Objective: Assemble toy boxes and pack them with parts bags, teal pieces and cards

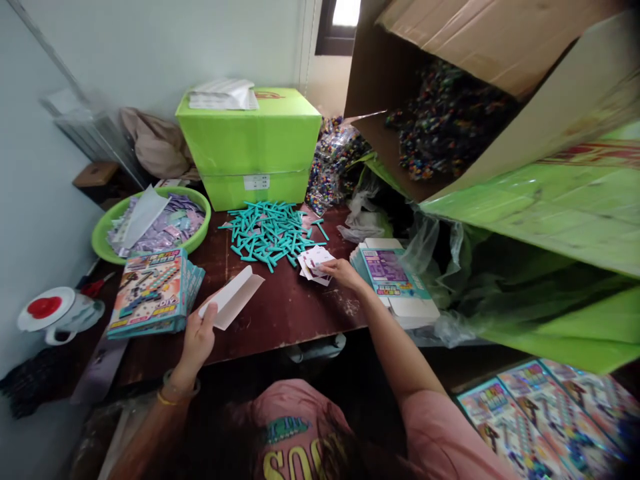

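Note:
My left hand (198, 341) grips one end of a white folded cardboard tray (232, 296), held just above the dark brown table (280, 313). My right hand (340, 272) reaches forward and touches a small stack of white cards (314, 263) lying on the table, fingers pinching the top one. Just behind the cards lies a heap of teal plastic sticks (270, 231). To the right of my right hand is a pile of flat printed box blanks (390, 275). A stack of finished printed boxes (153, 291) lies left of my left hand.
A green basin (107, 225) of purple packets sits at the back left, a lime-green box (250, 147) behind the sticks. A large open carton (450, 100) of coloured beads leans at right. A tape dispenser (50, 312) stands far left. More printed boxes (540, 420) lie lower right.

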`<state>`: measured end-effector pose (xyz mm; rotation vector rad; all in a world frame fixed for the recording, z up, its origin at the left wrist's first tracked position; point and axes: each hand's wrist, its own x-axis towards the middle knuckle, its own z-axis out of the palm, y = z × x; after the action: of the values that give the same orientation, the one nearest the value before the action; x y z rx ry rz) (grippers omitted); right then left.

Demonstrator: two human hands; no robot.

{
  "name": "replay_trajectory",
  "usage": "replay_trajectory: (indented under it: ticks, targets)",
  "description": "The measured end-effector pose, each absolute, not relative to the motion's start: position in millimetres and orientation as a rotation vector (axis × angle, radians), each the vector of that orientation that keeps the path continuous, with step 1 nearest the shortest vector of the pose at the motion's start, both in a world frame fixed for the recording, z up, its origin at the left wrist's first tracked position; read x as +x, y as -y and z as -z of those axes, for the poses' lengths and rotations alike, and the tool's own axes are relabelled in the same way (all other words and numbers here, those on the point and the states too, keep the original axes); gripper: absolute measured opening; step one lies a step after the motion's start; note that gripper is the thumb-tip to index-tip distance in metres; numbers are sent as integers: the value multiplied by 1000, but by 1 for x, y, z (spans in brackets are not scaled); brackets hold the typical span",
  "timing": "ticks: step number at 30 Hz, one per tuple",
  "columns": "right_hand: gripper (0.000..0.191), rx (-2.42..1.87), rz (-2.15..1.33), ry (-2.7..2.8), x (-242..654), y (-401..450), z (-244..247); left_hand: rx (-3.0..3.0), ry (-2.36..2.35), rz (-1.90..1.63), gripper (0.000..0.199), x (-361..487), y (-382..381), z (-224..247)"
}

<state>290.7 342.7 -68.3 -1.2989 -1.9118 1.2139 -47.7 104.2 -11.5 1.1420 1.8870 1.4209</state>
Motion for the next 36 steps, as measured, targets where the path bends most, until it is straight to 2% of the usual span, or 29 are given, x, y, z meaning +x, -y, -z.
replay_trajectory:
  ticks: [3,7,10,13,17,20,24,26,29,31,34,36]
  targets:
    - [38,-1185,-1088,1755,288,-335,25,1183,-1833,-1370,69,-48,-108,8]
    - [17,-713,-847,1842,234,-284,-25,1192,-1759,-1376,66,-47,-110,4]
    - [16,-242,-770,2225,164,-239,-22,1193,-1730,-1426,62,-45,-110,5]
    - [20,-49,-756,2413,111,-219,-4,1161,-1731,-1461,60,-46,-107,4]
    - [20,155,-812,2569,96,-226,-13,1121,-1694,-1452,59,-52,-103,0]
    - [22,248,-1007,2664,101,-238,-36,1050,-1694,-1464,59,-56,-103,-2]
    - [21,-25,-975,2771,96,-241,-44,1011,-1738,-1457,60,-62,-107,-2]
    - [21,12,-939,2722,91,-244,-36,986,-1781,-1476,62,-65,-108,-2]
    - [31,20,-1031,2458,79,-279,-20,887,-1862,-1522,64,-67,-108,-2]
    - [36,-398,-975,2294,69,-329,-8,858,-1881,-1526,65,-65,-108,0]
    - [37,-1309,-568,2262,53,-417,13,896,-1836,-1467,64,-56,-107,5]
    - [34,-1512,-461,2237,45,-462,28,925,-1807,-1424,63,-49,-107,11]
